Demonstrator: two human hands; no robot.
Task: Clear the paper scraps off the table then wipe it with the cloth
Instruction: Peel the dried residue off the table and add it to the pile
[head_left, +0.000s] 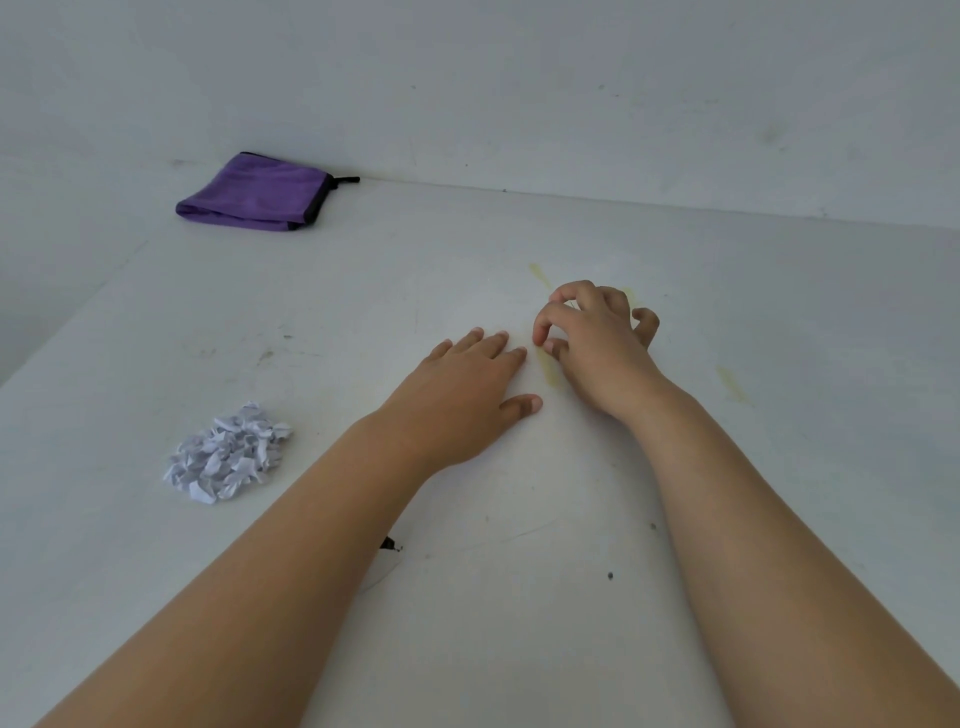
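A pile of crumpled white paper scraps (228, 452) lies on the white table (519, 597), near its left side. A folded purple cloth (254, 193) with a black edge rests at the back left, by the wall. My left hand (467, 389) lies flat on the table's middle, fingers straight. Just to its right, my right hand (597, 338) has its fingers curled, with thumb and forefinger tips close together on the surface. No scrap shows between them.
Yellowish stains (548, 369) mark the table beside my hands, with another streak (732, 385) further right. Small dark specks dot the near surface. A white wall (571, 104) runs along the back. The table's left edge (78, 312) slants away.
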